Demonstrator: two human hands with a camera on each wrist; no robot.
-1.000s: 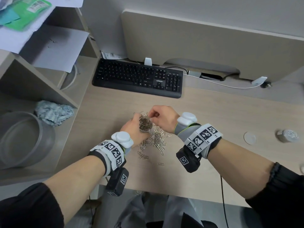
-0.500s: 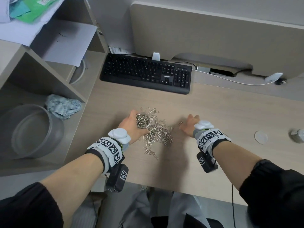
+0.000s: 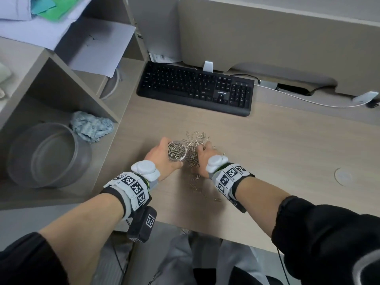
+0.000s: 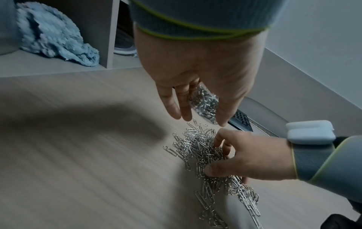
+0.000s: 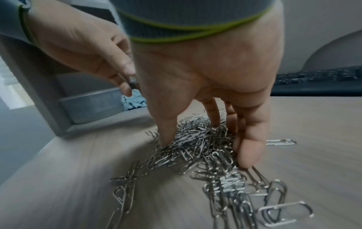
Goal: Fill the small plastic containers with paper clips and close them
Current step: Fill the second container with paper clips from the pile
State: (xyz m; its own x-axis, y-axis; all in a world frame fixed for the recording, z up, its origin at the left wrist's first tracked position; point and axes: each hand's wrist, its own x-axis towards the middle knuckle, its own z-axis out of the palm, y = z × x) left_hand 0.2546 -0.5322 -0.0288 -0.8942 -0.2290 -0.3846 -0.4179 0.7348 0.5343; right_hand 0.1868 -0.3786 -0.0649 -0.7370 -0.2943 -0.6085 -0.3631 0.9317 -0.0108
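Note:
My left hand (image 3: 164, 155) grips a small clear round container (image 3: 176, 151), held just above the desk and heaped with silver paper clips. In the left wrist view the container (image 4: 205, 103) shows between thumb and fingers. Right beside it a loose pile of paper clips (image 3: 194, 150) lies on the desk. My right hand (image 3: 202, 151) is down on that pile. Its thumb (image 5: 166, 131) and fingers (image 5: 246, 153) dig in on either side and pinch a bunch of clips (image 5: 197, 139). A round translucent lid (image 3: 342, 175) lies flat far to the right.
A black keyboard (image 3: 195, 89) sits behind the pile, with a beige partition (image 3: 267, 38) beyond it. At left, a shelf unit (image 3: 67, 93) holds a large clear tub (image 3: 49, 155) and a crumpled blue cloth (image 3: 90, 126). Stray clips (image 3: 197, 188) trail toward the desk's front edge.
My right hand left the container's mouth, swung out to the right on the desk, then came back onto the pile and closed on clips. The left hand kept holding the container.

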